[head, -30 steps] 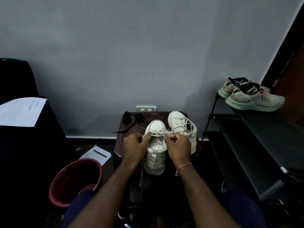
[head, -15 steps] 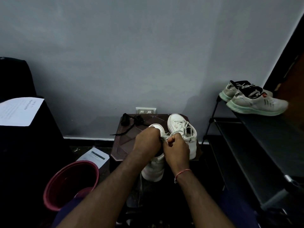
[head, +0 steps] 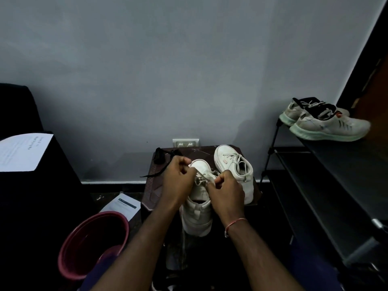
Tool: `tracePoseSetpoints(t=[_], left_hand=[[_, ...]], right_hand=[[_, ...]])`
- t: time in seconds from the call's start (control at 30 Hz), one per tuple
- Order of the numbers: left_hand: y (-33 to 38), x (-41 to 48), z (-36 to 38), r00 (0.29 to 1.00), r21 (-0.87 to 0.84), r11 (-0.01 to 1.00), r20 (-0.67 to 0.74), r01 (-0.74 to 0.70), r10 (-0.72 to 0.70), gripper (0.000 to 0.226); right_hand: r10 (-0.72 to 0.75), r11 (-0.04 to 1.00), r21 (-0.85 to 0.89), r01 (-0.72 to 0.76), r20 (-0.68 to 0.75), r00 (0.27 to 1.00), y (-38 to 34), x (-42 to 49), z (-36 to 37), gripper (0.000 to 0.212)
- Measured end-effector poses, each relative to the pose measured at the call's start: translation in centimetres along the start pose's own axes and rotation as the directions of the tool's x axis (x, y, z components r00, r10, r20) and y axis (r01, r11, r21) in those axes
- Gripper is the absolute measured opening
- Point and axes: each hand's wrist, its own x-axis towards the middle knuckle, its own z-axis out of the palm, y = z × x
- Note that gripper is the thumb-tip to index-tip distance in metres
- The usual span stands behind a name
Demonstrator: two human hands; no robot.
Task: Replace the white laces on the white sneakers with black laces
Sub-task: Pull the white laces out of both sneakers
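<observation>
**Supervisor:** Report hand state and item positions.

**Operator:** My left hand (head: pixel 178 181) is curled and pinches the white lace (head: pixel 204 175) near the toe of the near sneaker (head: pixel 197 215). My right hand (head: pixel 225 192) is curled and pinches the same lace over the eyelets. The sneaker lies on the bench (head: pixel 151 192), toe toward the wall. Its heel appears to project past the front edge. The second sneaker (head: pixel 233 164) stands just beside it, fully laced. The black laces (head: pixel 161 156) lie at the bench's far left corner, untouched.

**Supervisor:** List the failure risks.

**Operator:** Three, in my judgement.
1. Neither hand pins the shoe. A hard pull on a lace that binds in an eyelet can drag the sneaker off the front edge.
2. The lace ends are hidden under my fingers. If a knot remains, pulling tightens it.
3. One black lace trails toward the bench's left side. A sweep of my left forearm can knock it to the floor, near the red bucket (head: pixel 92 244).
</observation>
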Motion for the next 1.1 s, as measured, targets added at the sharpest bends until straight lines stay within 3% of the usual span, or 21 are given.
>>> tracePoseSetpoints(t=[0.13, 0.2, 0.27, 0.3, 0.33, 0.37, 0.43, 0.47, 0.5, 0.53, 0.57, 0.6, 0.63, 0.7, 0.8, 0.87, 0.9, 0.97, 1.03, 1.07, 1.1], left_hand=[[0.3, 0.8, -1.3, 0.934, 0.632, 0.709, 0.338, -0.314, 0.113, 0.018], [0.2, 0.8, -1.4, 0.922, 0.72, 0.589, 0.368, -0.366, 0.124, 0.013], [-0.1, 0.7, -1.4, 0.917, 0.687, 0.613, 0.355, -0.389, 0.184, 0.015], [-0.4, 0.6, -1.3, 0.929, 0.559, 0.753, 0.313, -0.347, 0.196, 0.014], [-0.1, 0.5, -1.3, 0.964, 0.305, 0.93, 0.226, -0.205, 0.139, 0.014], [0.5, 0.5, -1.5, 0.992, -0.065, 0.998, 0.127, -0.012, 0.021, 0.017], [2.2, 0.9, -2.1, 0.96, -0.667, 0.692, 0.153, 0.277, -0.236, 0.023], [2.9, 1.2, -2.4, 0.93, -0.73, 0.583, 0.212, 0.356, -0.301, 0.024], [3.2, 1.3, -2.8, 0.913, -0.658, 0.635, 0.244, 0.404, -0.328, 0.025], [3.4, 1.3, -3.1, 0.919, -0.426, 0.82, 0.259, 0.383, -0.296, 0.027], [3.5, 1.1, -3.2, 0.922, -0.004, 0.969, 0.311, 0.245, -0.232, 0.028], [3.2, 0.8, -3.2, 0.904, 0.418, 0.908, 0.379, 0.022, -0.197, 0.028], [2.8, 0.7, -3.1, 0.886, 0.683, 0.711, 0.421, -0.167, -0.195, 0.031], [2.5, 0.7, -3.0, 0.884, 0.806, 0.504, 0.439, -0.309, -0.161, 0.03], [2.4, 1.2, -3.4, 0.919, 0.766, 0.554, 0.394, -0.325, -0.007, 0.021], [1.8, 1.1, -3.5, 0.905, 0.647, 0.675, 0.419, -0.354, 0.073, 0.029], [1.8, 0.7, -3.6, 0.906, 0.48, 0.818, 0.408, -0.317, 0.112, 0.027], [2.8, -0.1, -3.7, 0.954, -0.144, 0.987, 0.28, -0.072, 0.11, 0.027], [4.2, -0.1, -4.2, 0.964, -0.681, 0.71, 0.266, 0.18, 0.01, 0.034], [4.6, 0.1, -4.5, 0.96, -0.748, 0.622, 0.28, 0.229, -0.017, 0.032], [4.7, 0.2, -4.7, 0.958, -0.712, 0.662, 0.284, 0.234, -0.033, 0.028]], right_hand=[[-0.037, 0.999, -0.007, 0.037, 0.017, 0.999, -0.4, -0.2, 0.2, 0.012], [-0.077, 0.997, -0.03, 0.078, 0.014, 0.997, -0.5, -0.1, 0.3, 0.009], [-0.092, 0.994, -0.066, 0.093, 0.02, 0.996, -0.5, 0.0, 0.5, 0.01], [-0.094, 0.993, -0.075, 0.096, 0.019, 0.995, -0.5, 0.0, 0.5, 0.011], [-0.095, 0.992, -0.081, 0.096, 0.016, 0.995, -0.5, -0.1, 0.5, 0.012], [-0.094, 0.992, -0.085, 0.095, 0.018, 0.995, -0.6, -0.1, 0.5, 0.013], [-0.084, 0.993, -0.081, 0.086, 0.037, 0.996, -0.7, 0.0, 0.3, 0.014], [-0.081, 0.993, -0.083, 0.085, 0.043, 0.996, -0.7, 0.1, 0.4, 0.014], [-0.082, 0.992, -0.095, 0.086, 0.051, 0.995, -0.7, 0.1, 0.3, 0.014], [-0.084, 0.99, -0.105, 0.09, 0.055, 0.995, -0.8, 0.1, 0.3, 0.014], [-0.085, 0.989, -0.113, 0.091, 0.055, 0.995, -0.8, 0.1, 0.3, 0.014], [-0.085, 0.989, -0.117, 0.091, 0.054, 0.995, -0.9, 0.0, 0.3, 0.013], [-0.084, 0.989, -0.12, 0.09, 0.055, 0.995, -0.9, -0.1, 0.4, 0.012], [-0.092, 0.987, -0.13, 0.099, 0.056, 0.994, -1.0, -0.2, 0.4, 0.01], [-0.086, 0.986, -0.138, 0.093, 0.059, 0.995, -1.0, -0.2, 0.4, 0.011], [-0.086, 0.987, -0.133, 0.093, 0.062, 0.994, -1.1, -0.2, 0.4, 0.012], [-0.085, 0.987, -0.131, 0.093, 0.065, 0.994, -1.1, -0.3, 0.4, 0.013], [-0.084, 0.988, -0.124, 0.091, 0.068, 0.994, -1.0, -0.3, 0.3, 0.015], [-0.081, 0.988, -0.126, 0.089, 0.069, 0.994, -1.0, -0.2, 0.3, 0.015], [-0.078, 0.988, -0.13, 0.087, 0.071, 0.994, -1.0, -0.3, 0.3, 0.015], [-0.078, 0.988, -0.13, 0.087, 0.073, 0.994, -1.0, -0.3, 0.3, 0.014]])
